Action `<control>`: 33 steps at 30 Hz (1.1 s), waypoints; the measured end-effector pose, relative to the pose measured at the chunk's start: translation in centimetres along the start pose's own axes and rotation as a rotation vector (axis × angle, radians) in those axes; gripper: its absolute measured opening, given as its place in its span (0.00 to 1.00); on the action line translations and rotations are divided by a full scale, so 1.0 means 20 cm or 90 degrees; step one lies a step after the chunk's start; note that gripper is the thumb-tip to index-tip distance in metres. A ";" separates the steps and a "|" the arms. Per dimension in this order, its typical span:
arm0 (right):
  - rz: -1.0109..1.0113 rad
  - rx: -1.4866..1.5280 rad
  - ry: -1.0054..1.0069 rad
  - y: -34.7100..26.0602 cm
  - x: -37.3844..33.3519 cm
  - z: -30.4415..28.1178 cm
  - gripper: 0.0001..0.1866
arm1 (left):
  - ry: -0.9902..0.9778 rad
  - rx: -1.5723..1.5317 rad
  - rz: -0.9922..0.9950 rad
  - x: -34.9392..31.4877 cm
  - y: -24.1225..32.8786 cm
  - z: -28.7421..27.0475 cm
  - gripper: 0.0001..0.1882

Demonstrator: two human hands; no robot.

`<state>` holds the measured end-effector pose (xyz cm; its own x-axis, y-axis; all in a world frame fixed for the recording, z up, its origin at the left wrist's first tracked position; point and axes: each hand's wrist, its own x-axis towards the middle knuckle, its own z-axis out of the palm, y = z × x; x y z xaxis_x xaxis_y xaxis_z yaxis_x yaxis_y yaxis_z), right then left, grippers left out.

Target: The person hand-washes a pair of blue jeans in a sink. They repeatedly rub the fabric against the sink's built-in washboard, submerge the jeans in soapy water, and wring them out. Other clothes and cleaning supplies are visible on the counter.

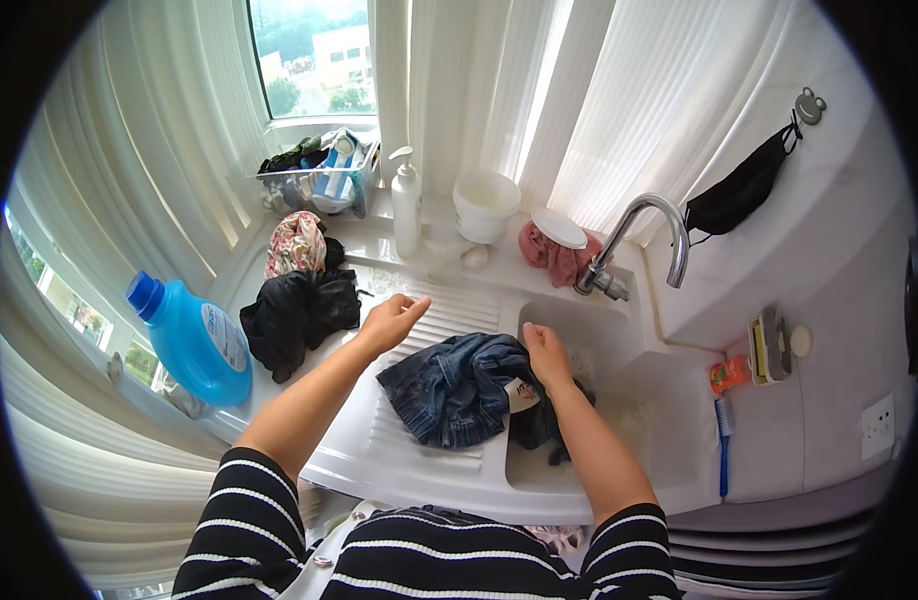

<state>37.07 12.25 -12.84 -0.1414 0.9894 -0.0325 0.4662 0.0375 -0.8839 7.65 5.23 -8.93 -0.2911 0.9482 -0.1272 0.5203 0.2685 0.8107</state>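
Dark blue denim jeans lie bunched on the ribbed washboard of a white sink, with one part hanging over into the basin at the right. My right hand is closed on the denim at its upper right edge, just above the basin. A pale label patch shows on the cloth below that hand. Over the ribs to the left, apart from the jeans, hovers my left hand. Its fingers are curled together and nothing shows in them.
At left stand a blue detergent bottle and a heap of black clothes. Along the back are a basket, a white pump bottle, a white tub and a pink cloth. A curved tap overhangs the basin; a blue brush lies right.
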 end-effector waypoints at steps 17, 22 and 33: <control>-0.298 -0.305 -0.112 -0.04 -0.48 -0.19 0.39 | -0.010 -0.201 0.091 -0.38 0.09 0.34 0.15; -0.193 -0.199 -0.016 0.04 -0.40 -0.12 0.30 | -0.127 -0.909 -0.302 -0.32 0.47 0.11 0.18; 0.046 0.347 -0.272 -0.44 -0.30 -0.06 0.21 | 0.057 -1.004 -0.397 -0.30 0.00 0.18 0.23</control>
<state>34.78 6.17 -4.36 -0.5099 0.8407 -0.1826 -0.0016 -0.2132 -0.9770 12.23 0.06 -10.21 -0.1971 0.7454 -0.6368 -0.9116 0.0996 0.3987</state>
